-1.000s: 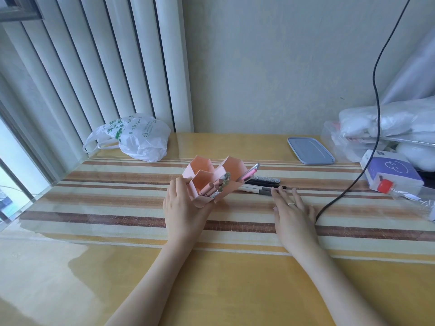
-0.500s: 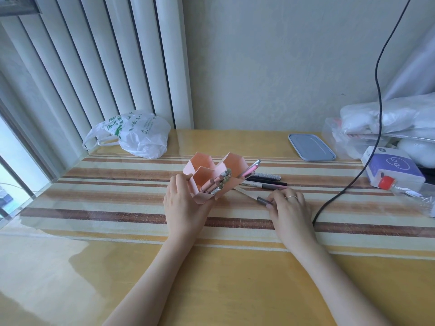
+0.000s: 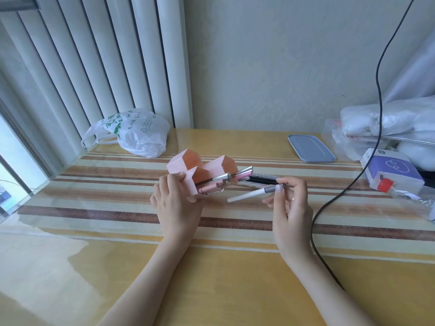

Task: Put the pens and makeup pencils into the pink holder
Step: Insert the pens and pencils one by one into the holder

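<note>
Right now the right hand (image 3: pixel 292 203) has thumb and fingertips (image 3: pixel 279 188) pinched on the grey end of a white pen (image 3: pixel 249 196), held clear of the mat with its white tip aimed left at the holder. Left hand (image 3: pixel 175 203) has fingers curled round the near corner of the pink holder (image 3: pixel 188 168), which is tipped on its side, openings facing right.

Step in hand, I'd say: carrying one pen to the holder. Next move calls for lining the tip up with an open cell and sliding it in while the left hand steadies the holder.

Counts: one holder with three cells visible. Two cells already hold several pens and pencils (image 3: pixel 216 184), exact number hard to tell. About two or three dark pens (image 3: pixel 261 181) lie on the striped mat (image 3: pixel 235 222) just right of the holder, behind the held pen.
</note>
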Demonstrator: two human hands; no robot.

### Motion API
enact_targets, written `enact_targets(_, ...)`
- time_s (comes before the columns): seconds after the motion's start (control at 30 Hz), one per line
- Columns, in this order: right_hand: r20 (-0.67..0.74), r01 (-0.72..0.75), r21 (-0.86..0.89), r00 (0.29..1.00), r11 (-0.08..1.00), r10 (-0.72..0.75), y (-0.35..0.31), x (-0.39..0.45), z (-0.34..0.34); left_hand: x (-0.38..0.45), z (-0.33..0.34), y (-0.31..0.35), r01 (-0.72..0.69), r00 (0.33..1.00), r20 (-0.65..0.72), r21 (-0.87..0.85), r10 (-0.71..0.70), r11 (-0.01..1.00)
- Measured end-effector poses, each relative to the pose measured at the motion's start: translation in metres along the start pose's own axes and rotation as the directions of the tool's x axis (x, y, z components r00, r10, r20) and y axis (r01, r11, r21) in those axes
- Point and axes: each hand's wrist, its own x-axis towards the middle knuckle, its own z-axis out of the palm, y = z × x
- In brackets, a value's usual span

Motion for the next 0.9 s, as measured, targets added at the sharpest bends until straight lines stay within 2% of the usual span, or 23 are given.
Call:
enact_targets(0.07,-0.076,0.044,0.07,0.996,0.997,-0.039,-0.009,-0.002,0.0,-0.001,0.0,-0.001,0.008,1.0,0.0,-0.003,-0.008,1.0)
enact_targets(0.17,-0.19,0.054,0.212,0.982,0.976,-0.013,-0.025,-0.001,-0.001,-0.003,-0.001,0.0,0.001,1.0,-0.003,0.006,-0.001,1.0)
enact_targets(0.27,-0.237,0.078,0.305,0.972,0.949,-0.003,-0.041,0.003,0.001,-0.006,-0.002,0.004,-0.026,1.0,0.011,0.011,0.026,1.0)
enact_targets(0.47,-0.074,0.063,0.316,0.996,0.947,-0.042,-0.049,0.015,0.026,-0.007,-0.001,0.008,-0.031,0.999,0.031,0.001,0.03,1.0)
enact_targets(0.63,-0.035,0.137,0.189,0.99,0.972,-0.133,-0.043,0.014,0.053,-0.006,0.0,0.007,-0.02,1.0,0.021,-0.013,0.021,1.0)
enact_targets(0.8,0.014,0.284,-0.127,0.958,0.95,-0.285,-0.02,-0.005,0.061,-0.007,0.001,0.01,0.012,1.0,0.021,-0.063,-0.011,0.998)
enact_targets(0.9,0.057,0.298,-0.155,0.955,0.942,-0.293,-0.02,-0.005,0.056,-0.006,0.0,0.01,0.03,0.999,0.017,-0.083,-0.028,0.996)
